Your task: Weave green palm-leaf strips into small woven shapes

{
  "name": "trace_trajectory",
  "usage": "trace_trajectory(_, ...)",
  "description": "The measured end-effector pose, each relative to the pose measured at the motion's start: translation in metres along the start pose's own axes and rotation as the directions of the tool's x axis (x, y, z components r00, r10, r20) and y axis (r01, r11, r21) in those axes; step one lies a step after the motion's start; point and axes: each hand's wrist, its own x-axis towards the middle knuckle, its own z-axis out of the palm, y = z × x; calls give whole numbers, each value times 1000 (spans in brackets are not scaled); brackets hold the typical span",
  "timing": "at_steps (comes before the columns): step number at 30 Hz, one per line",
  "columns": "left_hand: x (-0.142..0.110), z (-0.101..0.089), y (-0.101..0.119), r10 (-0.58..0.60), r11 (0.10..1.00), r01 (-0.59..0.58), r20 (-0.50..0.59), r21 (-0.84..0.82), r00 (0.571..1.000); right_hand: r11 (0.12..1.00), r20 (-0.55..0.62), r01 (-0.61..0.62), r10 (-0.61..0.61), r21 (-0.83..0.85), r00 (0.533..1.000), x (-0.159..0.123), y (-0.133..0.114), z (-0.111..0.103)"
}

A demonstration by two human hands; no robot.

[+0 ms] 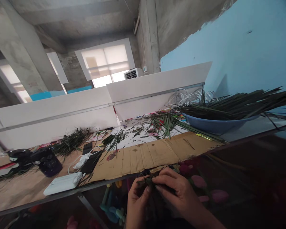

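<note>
Close to the table's front edge, my left hand (138, 197) and my right hand (175, 189) meet around a small dark green bunch of leaf strips (148, 182). Fingers and thumb of the left hand are pinched on it from one side. From the other side, the right hand's thumb and fingers press together at the same bunch. Its exact shape is partly hidden by my fingers. Just beyond the hands, a flattened piece of cardboard (143, 157) lies along the table edge.
A blue basin (219, 125) holding long green leaves (240, 103) stands at the right. Cut leaf pieces (166, 124) lie behind the cardboard, and another leaf pile (72, 140) is at left. A white power bank (63, 183), cable and dark cup (47, 161) sit on the left.
</note>
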Motion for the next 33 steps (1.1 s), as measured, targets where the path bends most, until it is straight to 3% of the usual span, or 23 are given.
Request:
trace_trajectory(11,-1,-2,2,46,996,-42,-49,85,998,989,45,-115,111,97,993,0,-5,-3)
trace_trajectory(16,1,-2,-3,36,999,-34,-47,30,998,983,34,-138,135,121,990,2,-2,-3)
trace_trajectory(21,2,-4,-3,15,1000,-14,-20,24,1000,988,-29,-113,117,102,993,2,2,-1)
trace_trajectory(33,3,-8,-11,-19,999,19,8,-49,1000,997,58,-56,54,48,997,-1,2,-4)
